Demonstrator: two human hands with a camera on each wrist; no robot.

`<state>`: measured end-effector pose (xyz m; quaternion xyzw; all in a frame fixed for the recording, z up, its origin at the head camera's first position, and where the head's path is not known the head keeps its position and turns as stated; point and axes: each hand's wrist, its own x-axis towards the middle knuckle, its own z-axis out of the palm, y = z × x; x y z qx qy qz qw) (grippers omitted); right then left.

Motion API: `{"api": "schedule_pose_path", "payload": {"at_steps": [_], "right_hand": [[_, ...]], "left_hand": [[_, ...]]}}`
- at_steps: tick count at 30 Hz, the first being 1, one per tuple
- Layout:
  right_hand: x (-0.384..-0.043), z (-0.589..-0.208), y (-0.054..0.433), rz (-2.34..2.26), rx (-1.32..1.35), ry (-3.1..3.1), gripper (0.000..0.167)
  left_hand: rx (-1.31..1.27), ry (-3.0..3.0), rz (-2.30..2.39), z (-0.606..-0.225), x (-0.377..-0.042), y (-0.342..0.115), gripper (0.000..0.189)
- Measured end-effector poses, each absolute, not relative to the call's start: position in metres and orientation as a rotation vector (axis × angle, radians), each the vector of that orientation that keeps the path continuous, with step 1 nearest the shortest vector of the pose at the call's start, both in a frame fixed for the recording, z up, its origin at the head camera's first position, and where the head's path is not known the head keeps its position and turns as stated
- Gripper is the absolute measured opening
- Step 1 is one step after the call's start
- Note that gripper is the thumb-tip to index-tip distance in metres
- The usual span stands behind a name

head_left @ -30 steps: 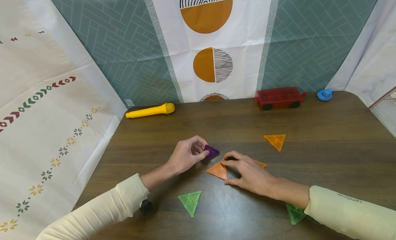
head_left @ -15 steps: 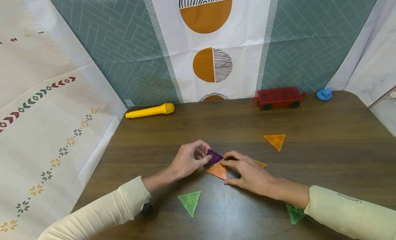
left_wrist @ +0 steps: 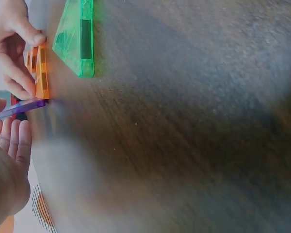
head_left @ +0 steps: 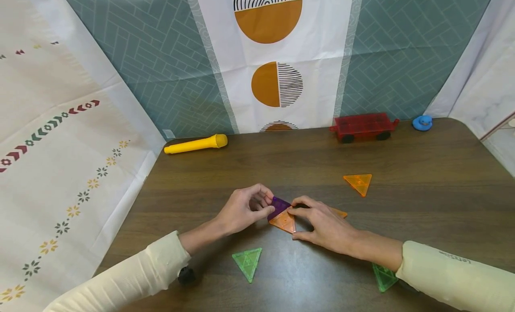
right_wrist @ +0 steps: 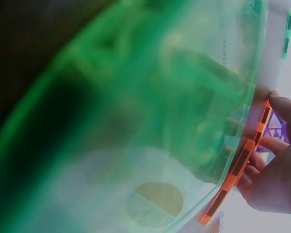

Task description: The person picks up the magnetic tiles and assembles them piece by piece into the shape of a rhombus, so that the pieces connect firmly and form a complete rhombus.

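In the head view my left hand (head_left: pixel 241 210) pinches a translucent purple triangle tile (head_left: pixel 279 206) between thumb and fingers. The left wrist view shows this purple tile (left_wrist: pixel 22 108) tilted up, its low edge right at an orange tile (left_wrist: pixel 42 77). My right hand (head_left: pixel 323 225) holds that orange triangle tile (head_left: pixel 284 222) flat on the table, forefinger and thumb at two of its corners. Another orange tile (head_left: pixel 339 212) pokes out from behind the right hand, mostly hidden by it. Seen from the right wrist, the orange tiles (right_wrist: pixel 222 196) stretch out in a row.
A green triangle tile (head_left: pixel 248 263) lies in front of the hands. Another green one (head_left: pixel 384 277) is partly under the right sleeve. Farther back lie an orange triangle (head_left: pixel 359 183), a yellow toy microphone (head_left: pixel 196 144), a red wheeled toy wagon (head_left: pixel 364 127) and a blue rubber duck (head_left: pixel 422 123).
My left hand has brought the purple tile rightward and nearer to me, up against the orange tile's edge. The right hand has stayed in place.
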<state>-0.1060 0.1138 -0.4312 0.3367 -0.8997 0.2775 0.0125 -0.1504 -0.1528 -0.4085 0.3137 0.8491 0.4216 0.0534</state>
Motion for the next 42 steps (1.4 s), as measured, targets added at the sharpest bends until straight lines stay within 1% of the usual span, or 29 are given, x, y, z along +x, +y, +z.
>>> {"api": "schedule_pose_path", "payload": {"at_steps": [6, 15, 28, 32, 39, 42], "right_hand": [[-0.106, -0.431, 0.114, 0.869, 1.046, -2.802, 0.059], [-0.106, -0.43, 0.114, 0.871, 1.047, -2.834, 0.06], [-0.107, -0.429, 0.114, 0.866, 1.045, -2.838, 0.061], [-0.107, -0.429, 0.114, 0.863, 1.045, -2.836, 0.061], [-0.107, -0.429, 0.114, 0.86, 1.043, -2.835, 0.061], [-0.107, -0.429, 0.114, 0.86, 1.042, -2.837, 0.061]], "left_hand": [[0.979, 2.587, 1.264, -0.407, -0.15, -0.158, 0.024], [0.983, 2.613, 1.22, -0.405, -0.147, -0.165, 0.033], [0.953, 2.617, 1.163, -0.404, -0.149, -0.171, 0.031], [1.025, 2.578, 1.122, -0.403, -0.148, -0.177, 0.036], [1.275, 2.523, 1.005, -0.401, -0.143, -0.191, 0.043], [1.324, 2.48, 0.983, -0.402, -0.139, -0.196, 0.046]]}}
